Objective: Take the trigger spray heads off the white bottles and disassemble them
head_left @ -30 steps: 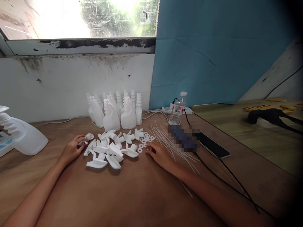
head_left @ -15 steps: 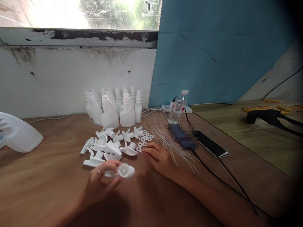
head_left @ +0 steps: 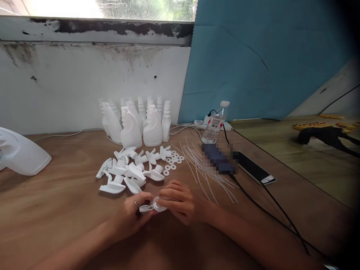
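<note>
My left hand (head_left: 133, 213) is closed around a white trigger sprayer head (head_left: 144, 208), its round collar turned up toward me. At that collar, my right hand (head_left: 180, 200) pinches its fingertips together, apparently on a small white washer mostly hidden by the fingers. Just beyond my hands lies a pile of white trigger sprayer heads (head_left: 136, 171). Several flat white washers (head_left: 173, 167) are scattered at the pile's right side. Thin white dip tubes (head_left: 209, 176) lie loosely spread to the right of the washers.
White spray bottles (head_left: 131, 129) stand grouped by the wall, and another white bottle (head_left: 25, 152) lies at the far left. A clear water bottle (head_left: 214, 125), a blurred-out dark object (head_left: 219, 159), a phone (head_left: 254, 167) and black cables (head_left: 270, 198) occupy the right side.
My right hand has left the washers and come down and left to the sprayer head's collar. My left hand has shifted slightly right with the head. The camera view has tilted down.
</note>
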A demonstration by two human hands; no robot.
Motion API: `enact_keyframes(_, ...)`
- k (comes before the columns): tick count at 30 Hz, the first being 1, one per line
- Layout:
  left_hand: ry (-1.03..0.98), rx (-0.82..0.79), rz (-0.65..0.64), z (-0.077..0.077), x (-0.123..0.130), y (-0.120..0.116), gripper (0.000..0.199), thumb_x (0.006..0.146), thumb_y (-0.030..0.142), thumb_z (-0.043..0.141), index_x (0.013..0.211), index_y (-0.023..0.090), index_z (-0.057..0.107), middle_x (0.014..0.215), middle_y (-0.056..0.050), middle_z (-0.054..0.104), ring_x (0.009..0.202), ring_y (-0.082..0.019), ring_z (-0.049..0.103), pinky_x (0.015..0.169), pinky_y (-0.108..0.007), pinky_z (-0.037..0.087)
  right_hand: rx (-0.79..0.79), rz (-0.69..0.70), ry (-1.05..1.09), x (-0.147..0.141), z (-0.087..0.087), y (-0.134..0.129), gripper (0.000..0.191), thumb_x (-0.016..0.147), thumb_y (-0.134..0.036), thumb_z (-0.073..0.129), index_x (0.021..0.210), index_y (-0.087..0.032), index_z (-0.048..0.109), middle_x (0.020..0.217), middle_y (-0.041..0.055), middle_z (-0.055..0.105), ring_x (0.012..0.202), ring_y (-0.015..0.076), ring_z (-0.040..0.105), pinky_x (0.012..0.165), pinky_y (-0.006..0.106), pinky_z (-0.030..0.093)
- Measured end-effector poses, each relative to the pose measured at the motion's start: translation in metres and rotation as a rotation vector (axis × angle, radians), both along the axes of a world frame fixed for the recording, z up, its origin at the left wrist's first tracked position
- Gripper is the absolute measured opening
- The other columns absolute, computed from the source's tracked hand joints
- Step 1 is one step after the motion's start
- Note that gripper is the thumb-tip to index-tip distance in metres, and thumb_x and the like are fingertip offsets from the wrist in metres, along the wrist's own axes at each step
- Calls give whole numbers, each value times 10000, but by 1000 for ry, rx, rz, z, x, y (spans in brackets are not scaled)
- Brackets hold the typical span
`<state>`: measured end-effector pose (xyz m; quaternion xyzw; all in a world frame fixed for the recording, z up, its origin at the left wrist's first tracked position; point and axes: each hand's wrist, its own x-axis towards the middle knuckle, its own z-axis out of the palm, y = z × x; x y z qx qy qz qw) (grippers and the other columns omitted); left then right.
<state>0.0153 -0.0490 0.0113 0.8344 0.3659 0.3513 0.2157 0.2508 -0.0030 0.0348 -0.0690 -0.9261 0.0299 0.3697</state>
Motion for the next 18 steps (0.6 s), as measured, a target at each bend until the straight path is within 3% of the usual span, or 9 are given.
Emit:
enact_keyframes(5,66,197,-104,7,1,3,347,886,141,542,1219,222,490,1059,-74,666,918,-158,651,812,-266,529,-71,-12,-47,1,6,-3,292,843,-100,521,1128,-139,573,1017,117,661,879,171,611,790,340,476)
enact_keyframes(11,185,184,-167,14,5,4,368,870,190,587,1232,227,528,1063,-85,656,931,-185,632,809,-298,526,-127,0,-136,-1,4,-3,169,897,-212,541,1049,-186,612,1056,96,655,895,169,591,818,337,467)
enact_keyframes(18,127,191,-167,10,6,7,259,886,131,532,1126,208,588,965,-68,668,857,-152,640,758,-247,523,-188,-14,-67,-2,-3,-4,218,921,-113,453,1059,-156,616,1019,105,659,914,159,586,815,307,473)
